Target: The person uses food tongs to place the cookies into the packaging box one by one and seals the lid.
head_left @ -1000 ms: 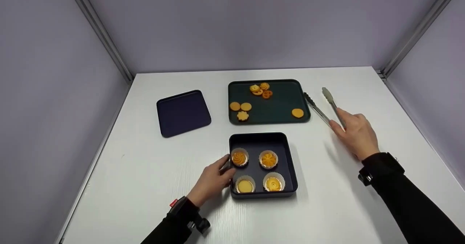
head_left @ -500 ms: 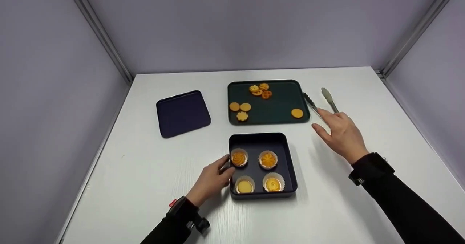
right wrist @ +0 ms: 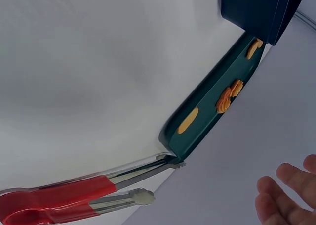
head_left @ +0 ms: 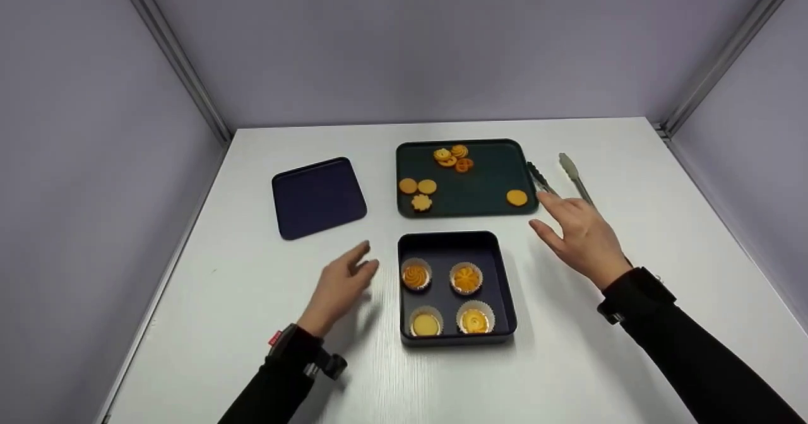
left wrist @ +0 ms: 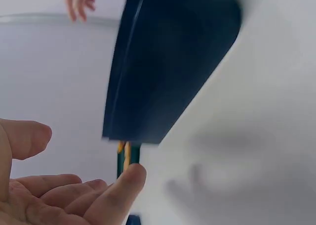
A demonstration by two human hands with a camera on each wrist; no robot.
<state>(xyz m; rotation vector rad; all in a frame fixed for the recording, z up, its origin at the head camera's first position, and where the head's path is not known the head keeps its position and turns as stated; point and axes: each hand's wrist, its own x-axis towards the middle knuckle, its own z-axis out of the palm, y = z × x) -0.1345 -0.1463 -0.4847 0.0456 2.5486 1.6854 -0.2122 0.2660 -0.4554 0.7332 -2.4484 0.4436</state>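
Note:
My left hand [head_left: 338, 291] is off the dark square tin [head_left: 457, 247], just to its left, fingers loosely extended and holding nothing. Inside the tin stand several paper cups with cookies, among them a swirl cookie [head_left: 415, 275] and a round plain cookie [head_left: 426, 324]. My right hand [head_left: 584, 238] hovers with relaxed fingers over the tongs [head_left: 574, 175]; nothing is in its grasp. In the right wrist view the tongs show a red grip [right wrist: 59, 200] and lie spread on the table, one tip against the green tray [head_left: 480, 184].
On the green tray lie several cookies, with one round cookie [head_left: 517, 197] near its right end. A dark flat square lid or tray [head_left: 319, 198] lies at the left. Grey panels [head_left: 404, 45] enclose the white table [head_left: 252, 323] at the back and sides.
My right hand has let go of the tongs, leaving them on the table, and shifted left. My left hand has come away from the tin's left side, up and to the left.

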